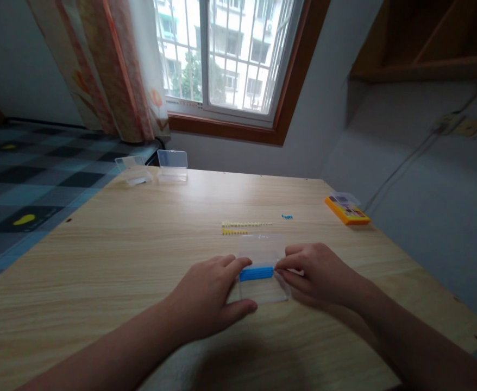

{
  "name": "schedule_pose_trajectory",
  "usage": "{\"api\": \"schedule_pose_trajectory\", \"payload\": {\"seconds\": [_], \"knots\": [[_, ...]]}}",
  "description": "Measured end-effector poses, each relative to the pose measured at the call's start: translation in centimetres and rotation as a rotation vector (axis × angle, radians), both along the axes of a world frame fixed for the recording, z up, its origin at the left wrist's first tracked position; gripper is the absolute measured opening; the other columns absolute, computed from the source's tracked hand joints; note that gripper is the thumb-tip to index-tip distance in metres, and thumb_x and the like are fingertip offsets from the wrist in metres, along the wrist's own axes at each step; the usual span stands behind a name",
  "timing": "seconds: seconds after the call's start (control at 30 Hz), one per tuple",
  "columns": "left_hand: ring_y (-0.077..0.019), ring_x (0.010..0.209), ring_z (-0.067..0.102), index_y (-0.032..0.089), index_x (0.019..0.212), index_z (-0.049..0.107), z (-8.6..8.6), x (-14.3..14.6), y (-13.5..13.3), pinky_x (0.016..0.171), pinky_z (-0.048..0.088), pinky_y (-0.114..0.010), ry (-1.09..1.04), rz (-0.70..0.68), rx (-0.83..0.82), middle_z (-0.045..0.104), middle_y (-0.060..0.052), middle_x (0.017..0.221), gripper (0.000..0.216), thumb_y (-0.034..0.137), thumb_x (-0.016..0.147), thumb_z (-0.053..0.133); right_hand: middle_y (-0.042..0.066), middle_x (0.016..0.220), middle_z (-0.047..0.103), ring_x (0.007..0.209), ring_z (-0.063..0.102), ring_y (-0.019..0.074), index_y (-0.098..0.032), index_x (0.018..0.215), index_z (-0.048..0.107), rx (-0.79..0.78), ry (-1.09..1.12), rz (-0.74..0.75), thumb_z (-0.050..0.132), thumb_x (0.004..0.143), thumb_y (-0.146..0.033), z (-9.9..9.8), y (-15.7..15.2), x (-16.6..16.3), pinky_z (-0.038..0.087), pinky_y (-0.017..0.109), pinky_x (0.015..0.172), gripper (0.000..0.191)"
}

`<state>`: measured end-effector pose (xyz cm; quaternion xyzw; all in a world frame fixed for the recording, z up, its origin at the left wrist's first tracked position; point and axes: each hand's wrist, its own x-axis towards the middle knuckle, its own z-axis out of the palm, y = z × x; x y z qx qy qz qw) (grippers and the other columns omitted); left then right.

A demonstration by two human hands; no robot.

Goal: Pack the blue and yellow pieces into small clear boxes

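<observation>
Head view: a row of slim blue rods (256, 273) lay in an open, clear plastic box (263, 294) on the pale wood-grain surface (152, 233). Left hand (208, 292): spread at the box's left end. Right hand (315, 270): fingertips bunched at the rods' right end; whether they pinched one could not be told. Probable hazard: a fingertip nudge could have skewed the row.

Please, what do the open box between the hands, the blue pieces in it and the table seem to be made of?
Box: clear, glossy plastic, most likely; wood grain shows through its thin walls.
Blue pieces: probably plastic, from their even, bright colour; the finish is hard to tell.
Table: pale wood or wood-look laminate, smooth; it shows grain and a soft sheen toward the far edge.
</observation>
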<state>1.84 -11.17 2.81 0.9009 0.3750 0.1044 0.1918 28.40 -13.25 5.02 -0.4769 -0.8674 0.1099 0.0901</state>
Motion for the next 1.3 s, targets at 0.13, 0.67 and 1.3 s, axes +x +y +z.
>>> {"api": "schedule_pose_trajectory", "payload": {"seconds": [0.13,0.67,1.3], "knots": [[-0.0335,0.110,0.067,0.021,0.137,0.057,-0.1,-0.1,0.0,0.094,0.054,-0.050,-0.010,-0.004,-0.001,0.070,-0.009,0.119,0.061,0.047,0.084,0.073,-0.001,0.074,0.065,0.063,0.054,0.0093,-0.022,0.080,0.076,-0.011,-0.044,-0.010,0.061,0.092,-0.020,0.0,0.0,-0.1,0.028,0.025,0.061,0.020],[-0.0335,0.110,0.067,0.022,0.138,0.057,-0.2,-0.2,0.0,0.096,0.053,-0.050,-0.001,-0.006,0.007,0.070,-0.010,0.120,0.061,0.048,0.085,0.071,0.001,0.070,0.063,0.061,0.055,0.0118,-0.020,0.092,0.078,0.214,0.366,-0.034,0.059,0.098,-0.031,-0.9,3.1,3.5,0.040,0.024,0.059,0.023],[-0.0329,0.110,0.067,0.021,0.137,0.057,-0.1,-0.3,0.1,0.095,0.054,-0.049,-0.029,-0.010,0.011,0.070,-0.009,0.119,0.060,0.045,0.084,0.072,0.015,0.168,0.019,0.155,0.015,0.0412,-0.020,0.138,0.066,0.299,0.077,-0.425,0.059,0.094,-0.032,-7.8,10.0,6.6,0.021,0.064,0.120,0.046]]}}
